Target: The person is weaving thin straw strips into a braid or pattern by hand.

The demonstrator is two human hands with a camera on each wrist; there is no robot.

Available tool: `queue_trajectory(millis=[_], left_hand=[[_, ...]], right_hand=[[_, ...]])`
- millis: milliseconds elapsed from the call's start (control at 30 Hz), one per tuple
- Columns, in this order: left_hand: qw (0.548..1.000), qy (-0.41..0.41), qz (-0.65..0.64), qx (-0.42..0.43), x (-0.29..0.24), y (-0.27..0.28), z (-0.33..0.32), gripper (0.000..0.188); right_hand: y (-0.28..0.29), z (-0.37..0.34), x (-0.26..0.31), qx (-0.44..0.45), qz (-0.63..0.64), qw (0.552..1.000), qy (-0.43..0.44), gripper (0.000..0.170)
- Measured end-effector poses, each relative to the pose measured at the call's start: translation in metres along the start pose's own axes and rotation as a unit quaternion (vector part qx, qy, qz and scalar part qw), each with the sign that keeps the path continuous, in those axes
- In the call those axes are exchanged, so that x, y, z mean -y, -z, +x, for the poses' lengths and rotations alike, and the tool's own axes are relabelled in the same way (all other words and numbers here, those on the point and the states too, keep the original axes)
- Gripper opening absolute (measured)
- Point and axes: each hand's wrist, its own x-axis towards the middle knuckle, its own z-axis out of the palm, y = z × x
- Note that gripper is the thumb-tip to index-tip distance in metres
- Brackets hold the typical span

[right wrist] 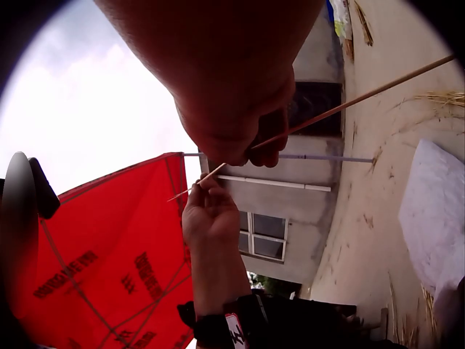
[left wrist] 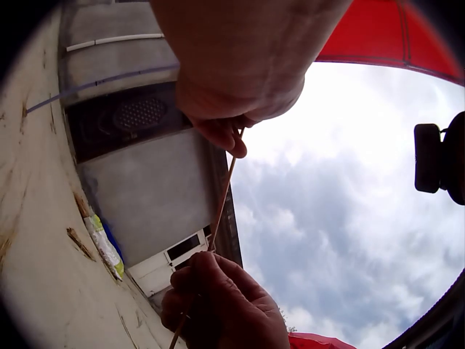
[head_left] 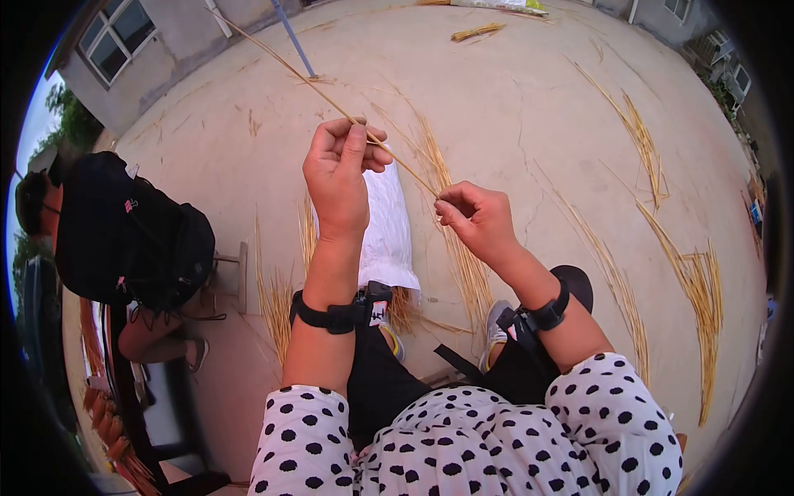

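Note:
A long, thin straw-coloured stalk stretches slantwise between the two hands, raised over the ground. My left hand pinches it between thumb and fingers, with a long length running past it to the upper left. Lower and to the right, my right hand pinches the stalk near its lower part in the head view. Both hands show on the same stalk in the left wrist view. In the right wrist view, the left hand appears beyond the near right hand.
A white sack lies between the feet, straw poking from its end. Straw bundles lie about the concrete ground. A seated person with a black backpack is at left. A thin pole stands ahead.

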Motion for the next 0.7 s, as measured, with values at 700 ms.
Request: queue_trajectory(millis=[700], left_hand=[[0.985,-0.130,0.116,-0.012,0.009,-0.007,-0.010,0.013]], right_hand=[[0.002,0.005,0.003,-0.087,0.017,0.996,-0.029,0.011]])
